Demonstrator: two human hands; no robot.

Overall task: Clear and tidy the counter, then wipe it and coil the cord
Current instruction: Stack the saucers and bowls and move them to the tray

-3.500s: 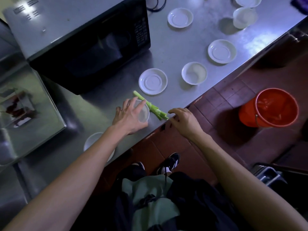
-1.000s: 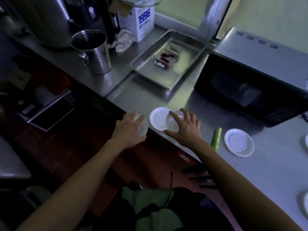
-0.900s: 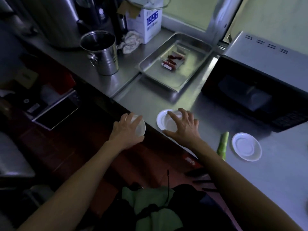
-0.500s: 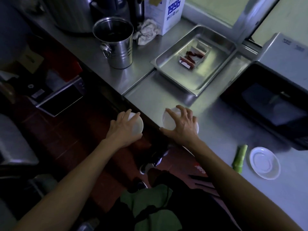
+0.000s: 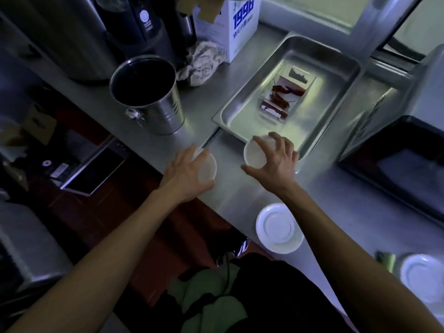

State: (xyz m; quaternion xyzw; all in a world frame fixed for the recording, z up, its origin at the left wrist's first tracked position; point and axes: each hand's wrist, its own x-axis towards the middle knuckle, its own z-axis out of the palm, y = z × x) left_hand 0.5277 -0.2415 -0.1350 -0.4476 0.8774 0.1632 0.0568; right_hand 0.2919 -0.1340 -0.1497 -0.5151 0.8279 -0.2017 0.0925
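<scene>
Left hand: your left hand (image 5: 186, 175) holds a small white bowl (image 5: 206, 165) from above, fingers curled round its rim, over the front edge of the counter (image 5: 242, 195).
Right hand: your right hand (image 5: 271, 162) grips a second white bowl (image 5: 254, 153), fingers (image 5: 280, 138) spread and bent over its rim, just in front of the steel tray (image 5: 336, 80).
Saucers: one white saucer (image 5: 278, 228) lies on the counter near its front edge, beside your right forearm; another saucer (image 5: 421, 276) lies at the right margin.
Green stalk: a green stalk (image 5: 385, 259) shows just left of the far saucer, partly hidden by your arm.
Tray contents: a clear container (image 5: 286, 93) with red scraps lies in the tray.
Surroundings: a metal bucket (image 5: 149, 97), a crumpled cloth (image 5: 203, 62), a carton (image 5: 230, 27) and a microwave (image 5: 403, 150) stand on the counter.
</scene>
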